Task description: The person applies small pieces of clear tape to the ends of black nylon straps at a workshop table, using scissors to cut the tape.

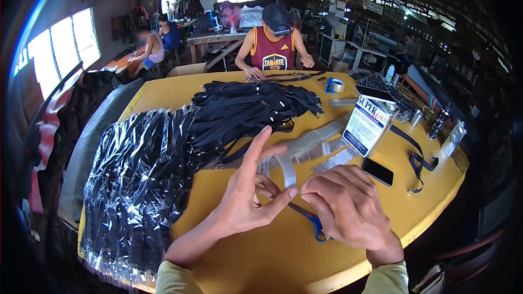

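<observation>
Head view, items on the yellow table (pixel 283 261): we record our left hand (pixel 248 196) raised with fingers spread, thumb and forefinger pinching the end of a clear tape strip (pixel 286 171) that curls up between both hands. Our right hand (pixel 348 209) is curled shut, knuckles up, its fingertips meeting the left thumb at the same strip. Blue-handled scissors (pixel 313 220) lie on the table under the right hand, partly hidden by it. To the left, we list a stack of plastic-wrapped black items (pixel 136 185); behind the hands, a heap of black straps (pixel 250 109). To the right stand a glue can (pixel 368 125) and a dark phone (pixel 377 171), near a tape roll (pixel 334 85). Across the table, a person in a red jersey (pixel 272 51) works.
</observation>
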The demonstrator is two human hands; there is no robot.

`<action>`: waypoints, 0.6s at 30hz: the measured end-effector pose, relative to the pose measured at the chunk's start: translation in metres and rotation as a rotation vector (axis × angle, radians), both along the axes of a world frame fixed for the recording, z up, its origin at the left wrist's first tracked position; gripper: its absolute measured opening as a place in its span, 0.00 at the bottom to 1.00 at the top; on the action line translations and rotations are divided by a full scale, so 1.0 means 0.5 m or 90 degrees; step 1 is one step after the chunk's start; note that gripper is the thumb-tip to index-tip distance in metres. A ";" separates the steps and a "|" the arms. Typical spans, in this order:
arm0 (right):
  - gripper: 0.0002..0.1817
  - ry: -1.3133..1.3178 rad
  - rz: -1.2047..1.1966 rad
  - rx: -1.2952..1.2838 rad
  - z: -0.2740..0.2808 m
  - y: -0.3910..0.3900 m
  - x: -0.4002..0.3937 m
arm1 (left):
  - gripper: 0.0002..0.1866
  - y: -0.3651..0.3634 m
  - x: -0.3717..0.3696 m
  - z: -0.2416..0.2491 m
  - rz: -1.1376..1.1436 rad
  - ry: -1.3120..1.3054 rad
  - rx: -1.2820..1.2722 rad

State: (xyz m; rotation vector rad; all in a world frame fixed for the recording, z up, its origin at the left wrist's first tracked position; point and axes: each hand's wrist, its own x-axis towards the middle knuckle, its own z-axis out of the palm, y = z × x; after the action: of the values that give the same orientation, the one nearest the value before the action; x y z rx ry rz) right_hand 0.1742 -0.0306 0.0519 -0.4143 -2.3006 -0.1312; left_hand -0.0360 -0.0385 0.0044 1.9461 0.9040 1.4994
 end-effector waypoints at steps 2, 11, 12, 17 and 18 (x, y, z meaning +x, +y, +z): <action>0.29 0.008 0.003 -0.001 -0.001 -0.001 -0.005 | 0.52 -0.001 0.000 0.001 0.008 -0.002 -0.009; 0.26 0.036 0.005 -0.016 -0.005 -0.009 -0.018 | 0.51 0.005 -0.007 -0.007 0.070 -0.017 0.003; 0.26 0.054 0.001 -0.027 -0.002 -0.005 -0.019 | 0.50 0.003 -0.002 -0.004 0.086 -0.013 -0.004; 0.33 0.126 -0.010 -0.115 0.028 0.028 -0.034 | 0.47 0.014 0.012 -0.033 0.065 0.015 0.120; 0.35 0.122 -0.042 -0.179 0.038 0.026 -0.039 | 0.48 0.011 0.012 -0.036 0.021 0.009 0.104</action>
State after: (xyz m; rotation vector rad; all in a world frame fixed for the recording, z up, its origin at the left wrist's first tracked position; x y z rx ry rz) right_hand 0.1549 -0.0176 0.0708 -0.6188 -2.1213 0.1942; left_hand -0.0302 -0.0328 -0.0136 2.0687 0.8469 1.6248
